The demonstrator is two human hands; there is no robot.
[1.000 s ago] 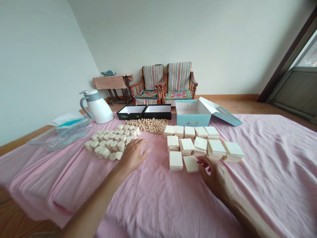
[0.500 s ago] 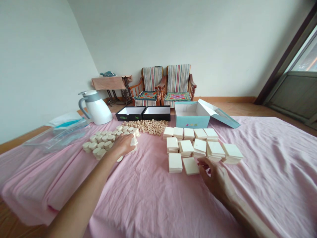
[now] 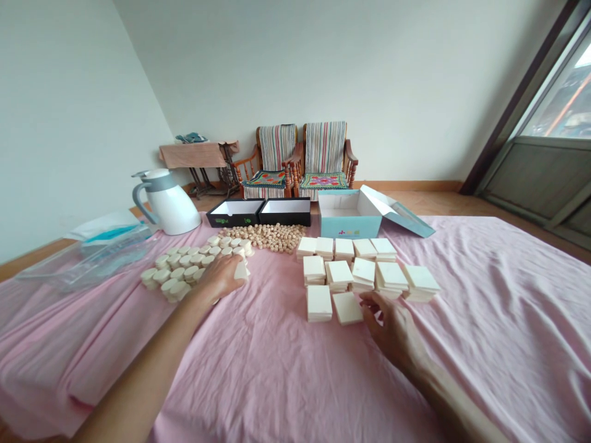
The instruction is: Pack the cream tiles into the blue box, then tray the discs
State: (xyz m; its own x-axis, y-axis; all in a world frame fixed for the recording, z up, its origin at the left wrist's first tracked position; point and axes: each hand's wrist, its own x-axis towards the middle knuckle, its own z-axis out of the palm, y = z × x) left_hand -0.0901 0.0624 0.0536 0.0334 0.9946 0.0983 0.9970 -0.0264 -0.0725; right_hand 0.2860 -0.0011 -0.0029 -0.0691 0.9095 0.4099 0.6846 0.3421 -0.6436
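Observation:
On the left, my left hand (image 3: 222, 277) reaches over rows of stacked round wooden discs (image 3: 175, 257). Its thumb and fingers close around a pale disc (image 3: 241, 269) at the near right end of those rows; the fingertips are partly hidden. My right hand (image 3: 390, 323) rests on the cloth with curled fingers and a gap between thumb and forefinger. Its fingertips are at the right edge of a low stack of square wooden tiles (image 3: 347, 307), and nothing shows in its grasp. Taller stacks of square tiles (image 3: 339, 274) stand in rows just behind it.
Small round wooden beads (image 3: 272, 237) lie heaped behind the discs. Farther back are two black box halves (image 3: 235, 219) and a light blue box (image 3: 349, 225) with its lid (image 3: 406, 218) leaning beside it. A white jug (image 3: 172, 206) and clear plastic packaging (image 3: 92, 255) occupy the left.
The view has turned slightly to the right, so everything sits further left. My left hand has closed in around the disc at its thumb; my right hand stays beside the low tile stack.

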